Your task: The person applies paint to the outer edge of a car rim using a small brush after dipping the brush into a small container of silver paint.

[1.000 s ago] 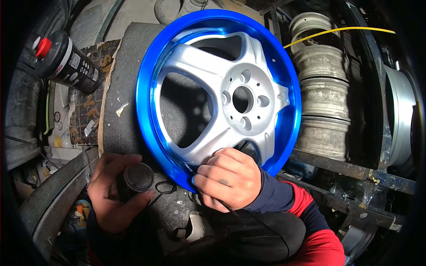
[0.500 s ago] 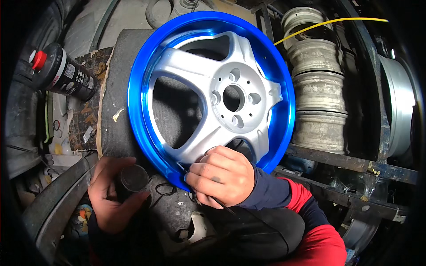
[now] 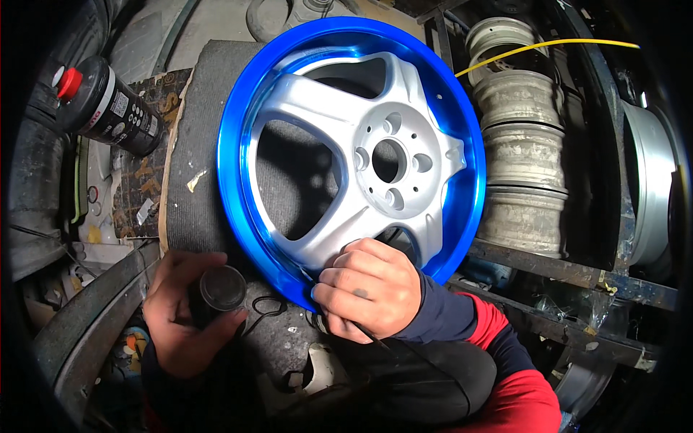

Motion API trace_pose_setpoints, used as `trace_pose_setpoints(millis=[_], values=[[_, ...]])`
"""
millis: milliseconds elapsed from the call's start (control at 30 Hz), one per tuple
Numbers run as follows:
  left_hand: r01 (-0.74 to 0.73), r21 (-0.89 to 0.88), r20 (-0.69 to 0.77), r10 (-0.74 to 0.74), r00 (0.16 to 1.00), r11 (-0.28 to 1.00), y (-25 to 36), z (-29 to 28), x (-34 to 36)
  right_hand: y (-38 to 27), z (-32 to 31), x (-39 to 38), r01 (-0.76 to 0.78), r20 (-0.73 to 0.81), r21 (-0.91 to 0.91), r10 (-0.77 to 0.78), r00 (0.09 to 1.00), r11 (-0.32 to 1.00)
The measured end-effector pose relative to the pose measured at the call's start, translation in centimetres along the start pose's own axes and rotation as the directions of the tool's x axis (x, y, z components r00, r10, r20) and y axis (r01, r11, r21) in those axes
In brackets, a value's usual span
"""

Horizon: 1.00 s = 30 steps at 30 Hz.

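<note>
A wheel rim with silver spokes and a glossy blue outer lip leans in front of me. My right hand is closed around a thin brush-like tool, its dark shaft slanting out below the fist. The tool's tip reaches the place where the lowest spoke meets the blue lip, and my fingers are close against the lip there; the tip itself is too small to make out. Off to the left, my left hand grips a small dark round cup between thumb and fingers, beside the lip.
A grey padded surface lies behind the wheel. At the left stands a black bottle with a red cap. Several worn rims are stacked on a metal rack at the right, with a yellow hose above.
The whole view has shifted slightly, so the wheel and rack appear a little farther right. Both hands keep their grips, and the tool stays at the lower lip.
</note>
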<state>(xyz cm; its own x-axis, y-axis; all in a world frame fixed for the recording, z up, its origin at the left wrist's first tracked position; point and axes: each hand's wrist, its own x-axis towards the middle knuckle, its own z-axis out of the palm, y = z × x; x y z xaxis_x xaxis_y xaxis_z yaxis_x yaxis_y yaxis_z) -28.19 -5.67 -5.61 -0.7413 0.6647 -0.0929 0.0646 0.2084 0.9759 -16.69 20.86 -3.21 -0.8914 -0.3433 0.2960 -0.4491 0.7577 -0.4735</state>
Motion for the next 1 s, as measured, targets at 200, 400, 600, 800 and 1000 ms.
trace_pose_setpoints(millis=[200,400,600,800,1000], values=[[-0.009,0.042,0.016,0.009,1.0,0.999,0.14,-0.12,0.07,-0.23,-0.06,0.2,-0.022,-0.006,0.02,0.022,1.0,1.0],[0.02,-0.039,-0.017,-0.02,1.0,0.999,-0.01,0.17,-0.06,-0.19,-0.03,0.21,-0.021,-0.013,-0.002,0.021,1.0,1.0],[0.026,-0.059,-0.026,-0.027,0.999,0.998,-0.06,0.22,-0.09,-0.32,-0.08,0.42,-0.032,-0.028,-0.01,0.031,0.999,0.999],[0.025,0.021,0.0,-0.025,1.0,0.999,0.34,-0.01,0.02,-0.37,-0.2,0.55,-0.043,-0.026,0.026,0.044,0.999,0.999],[0.013,0.024,0.006,-0.013,1.0,1.0,0.27,-0.04,0.11,-0.18,-0.28,0.26,-0.034,-0.04,0.043,0.036,0.999,0.999]])
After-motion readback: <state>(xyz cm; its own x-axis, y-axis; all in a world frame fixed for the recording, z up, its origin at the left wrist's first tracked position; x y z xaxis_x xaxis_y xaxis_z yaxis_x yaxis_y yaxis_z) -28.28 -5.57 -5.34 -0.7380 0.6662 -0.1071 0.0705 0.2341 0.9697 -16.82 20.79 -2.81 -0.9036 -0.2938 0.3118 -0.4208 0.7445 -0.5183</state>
